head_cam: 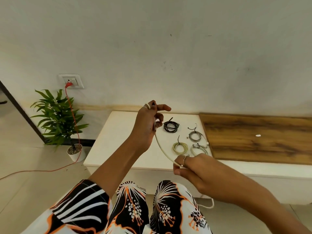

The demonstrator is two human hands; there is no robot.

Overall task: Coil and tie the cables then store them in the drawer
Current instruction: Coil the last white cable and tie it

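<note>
— Both hands are gripping: our left hand [148, 125] is raised and curling round one end of the thin white rubbery cable [163, 150], while our right hand [189, 168] is pinching it lower down, so the cable is arcing between them above the low cream-topped cabinet [118, 141].

— It is looking light and limp to us, soft enough to loop, though it will probably spring open. We are judging the best hold to be near the plug end, feeding slack with the right.

— Counting coils on the cabinet: we are seeing four tied already, one black coiled cable [170, 127], one grey coil [195, 135], one yellow-green coil [180, 147], one pale grey-white coil [199, 148]. No drawer is showing.
</note>
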